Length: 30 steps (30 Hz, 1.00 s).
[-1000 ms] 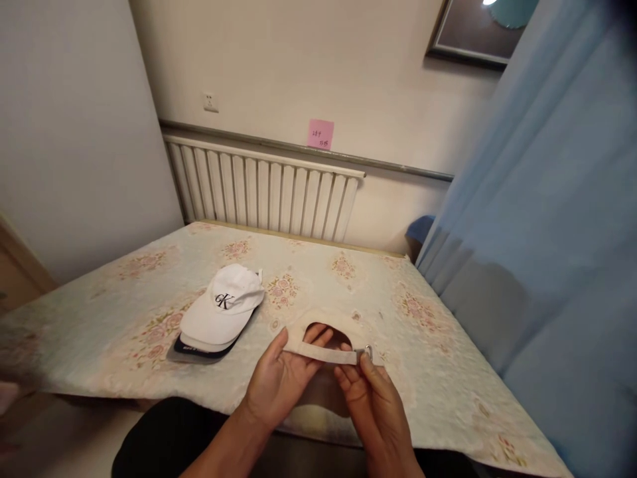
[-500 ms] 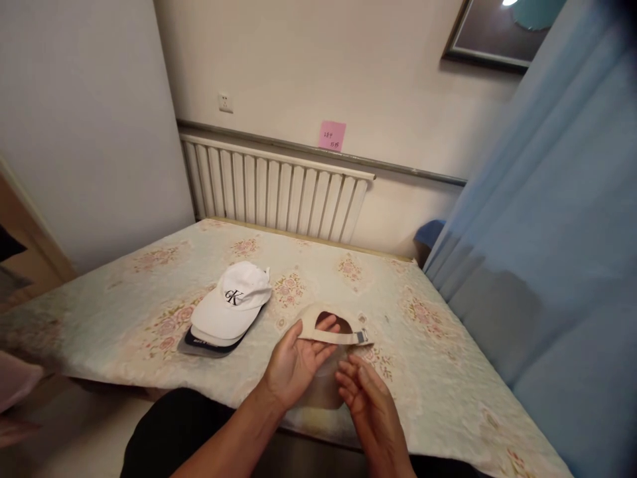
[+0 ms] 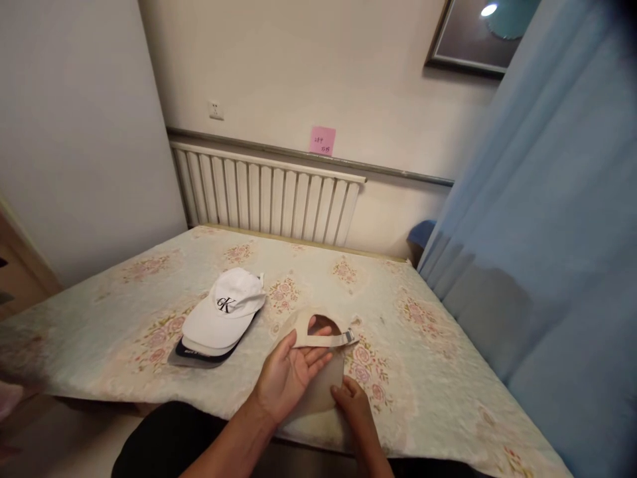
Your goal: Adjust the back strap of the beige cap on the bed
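A beige baseball cap (image 3: 323, 387) is held low over the near edge of the bed, its back opening and buckled strap facing up. My left hand (image 3: 283, 380) grips the cap by the back, thumb on the outer edge and fingers at the opening under the strap. At the right edge of the brim, my right hand (image 3: 354, 402) is closed in a pinch. To the left lies a stack of caps, with a white cap (image 3: 239, 292) bearing black letters on top. Under it show the brims of a dark cap (image 3: 196, 352) and a grey one.
A bed (image 3: 438, 392) with a floral cover spans the space before me. Behind it are a white radiator (image 3: 269, 196) and a pink note (image 3: 322, 141) on the wall. A blue curtain (image 3: 537, 252) hangs along the right side. A pale panel (image 3: 89, 146) stands left.
My right hand has gone from loosely open beside the cap to pinching the brim's edge. My left hand still holds the cap. The view has shifted slightly.
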{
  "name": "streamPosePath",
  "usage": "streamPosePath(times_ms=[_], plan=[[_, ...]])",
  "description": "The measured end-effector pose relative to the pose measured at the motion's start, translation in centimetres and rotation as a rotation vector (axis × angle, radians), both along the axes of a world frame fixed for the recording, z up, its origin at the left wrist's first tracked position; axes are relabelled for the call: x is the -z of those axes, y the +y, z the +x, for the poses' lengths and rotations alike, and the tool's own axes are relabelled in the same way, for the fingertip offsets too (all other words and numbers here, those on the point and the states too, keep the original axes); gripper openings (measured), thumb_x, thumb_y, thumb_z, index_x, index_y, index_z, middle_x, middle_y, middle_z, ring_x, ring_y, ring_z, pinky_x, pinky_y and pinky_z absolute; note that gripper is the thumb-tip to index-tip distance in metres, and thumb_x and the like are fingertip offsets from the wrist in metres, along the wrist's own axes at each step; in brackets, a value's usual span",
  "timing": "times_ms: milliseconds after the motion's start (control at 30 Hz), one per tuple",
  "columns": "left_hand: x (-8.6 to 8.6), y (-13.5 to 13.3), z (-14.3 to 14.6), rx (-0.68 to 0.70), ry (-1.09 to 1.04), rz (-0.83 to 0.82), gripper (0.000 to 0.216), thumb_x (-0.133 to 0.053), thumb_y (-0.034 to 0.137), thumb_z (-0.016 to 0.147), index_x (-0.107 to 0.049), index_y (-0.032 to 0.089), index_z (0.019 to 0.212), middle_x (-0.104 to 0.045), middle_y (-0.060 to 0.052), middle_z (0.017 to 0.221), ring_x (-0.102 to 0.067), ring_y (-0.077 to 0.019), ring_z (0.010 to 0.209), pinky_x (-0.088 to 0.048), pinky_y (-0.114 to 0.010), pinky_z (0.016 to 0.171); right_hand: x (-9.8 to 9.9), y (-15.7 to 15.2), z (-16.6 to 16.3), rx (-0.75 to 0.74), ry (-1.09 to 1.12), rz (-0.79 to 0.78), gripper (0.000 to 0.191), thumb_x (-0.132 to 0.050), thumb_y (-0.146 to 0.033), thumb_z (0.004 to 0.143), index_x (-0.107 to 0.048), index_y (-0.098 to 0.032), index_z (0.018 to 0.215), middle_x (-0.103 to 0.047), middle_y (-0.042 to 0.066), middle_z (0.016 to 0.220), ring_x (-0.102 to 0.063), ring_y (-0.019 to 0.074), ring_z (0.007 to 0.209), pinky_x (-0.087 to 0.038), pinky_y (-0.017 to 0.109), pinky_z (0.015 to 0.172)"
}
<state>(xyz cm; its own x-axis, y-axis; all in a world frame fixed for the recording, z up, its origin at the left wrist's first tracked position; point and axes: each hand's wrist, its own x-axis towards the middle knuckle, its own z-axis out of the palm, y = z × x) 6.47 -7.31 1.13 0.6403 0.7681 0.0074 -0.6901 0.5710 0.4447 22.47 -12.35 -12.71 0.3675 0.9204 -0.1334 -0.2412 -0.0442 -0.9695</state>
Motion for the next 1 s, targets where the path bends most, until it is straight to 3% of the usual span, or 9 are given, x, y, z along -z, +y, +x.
streamPosePath(times_ms=[133,367,600,733,833,1000], plan=[[0.3,0.0,-0.5,-0.013,0.011,0.003,0.052,-0.042,0.031,0.092,-0.029,0.017,0.140,-0.053,-0.018,0.129,-0.052,-0.0269,0.118,-0.036,-0.044,0.102,0.2,0.4,-0.6,0.032,-0.116,0.004,0.022,-0.064,-0.038,0.064,-0.061,-0.017,0.065,-0.057,-0.003,0.055,-0.048,0.0147,0.054,-0.037,0.026,0.053],[1.3,0.2,-1.1,-0.038,-0.002,-0.029,0.050,-0.042,0.032,0.091,-0.032,0.018,0.139,-0.052,-0.017,0.131,-0.052,-0.0261,0.118,-0.037,-0.043,0.101,0.2,-0.5,-0.6,0.277,-0.394,-0.020,0.020,-0.056,-0.037,0.068,-0.062,-0.018,0.068,-0.061,-0.001,0.063,-0.051,0.0183,0.063,-0.040,0.029,0.063],[1.7,-0.4,-1.1,-0.042,-0.028,-0.047,0.047,-0.045,0.034,0.091,-0.038,0.017,0.134,-0.052,-0.017,0.131,-0.050,-0.0260,0.120,-0.037,-0.043,0.101,0.1,-1.1,-0.8,0.471,-0.446,-0.061,0.026,-0.057,-0.043,0.069,-0.066,-0.020,0.075,-0.068,0.003,0.074,-0.057,0.0224,0.073,-0.042,0.031,0.069],[1.9,-1.8,-0.6,-0.008,-0.008,-0.014,0.038,-0.052,0.030,0.088,-0.050,0.017,0.123,-0.056,-0.014,0.127,-0.052,-0.0264,0.118,-0.037,-0.041,0.100,-0.2,-1.3,-1.4,0.503,-0.499,-0.048,0.030,-0.055,-0.049,0.072,-0.065,-0.020,0.077,-0.067,0.003,0.075,-0.057,0.0226,0.073,-0.041,0.032,0.069],[2.0,-2.9,0.4,0.015,0.036,0.021,0.021,-0.058,0.025,0.085,-0.062,0.016,0.103,-0.060,-0.013,0.122,-0.049,-0.0289,0.121,-0.036,-0.041,0.101,-0.2,-1.5,-1.7,0.537,-0.537,-0.017,0.033,-0.053,-0.052,0.073,-0.064,-0.021,0.077,-0.067,0.003,0.075,-0.057,0.0216,0.070,-0.041,0.032,0.068],[1.2,-3.6,2.2,-0.063,0.141,-0.024,0.017,-0.061,0.030,0.083,-0.063,0.014,0.090,-0.064,-0.015,0.113,-0.056,-0.0296,0.113,-0.042,-0.038,0.092,-0.1,-1.8,-1.9,0.593,-0.533,-0.034,0.034,-0.054,-0.054,0.072,-0.065,-0.022,0.079,-0.069,0.006,0.080,-0.059,0.0238,0.075,-0.042,0.032,0.069]])
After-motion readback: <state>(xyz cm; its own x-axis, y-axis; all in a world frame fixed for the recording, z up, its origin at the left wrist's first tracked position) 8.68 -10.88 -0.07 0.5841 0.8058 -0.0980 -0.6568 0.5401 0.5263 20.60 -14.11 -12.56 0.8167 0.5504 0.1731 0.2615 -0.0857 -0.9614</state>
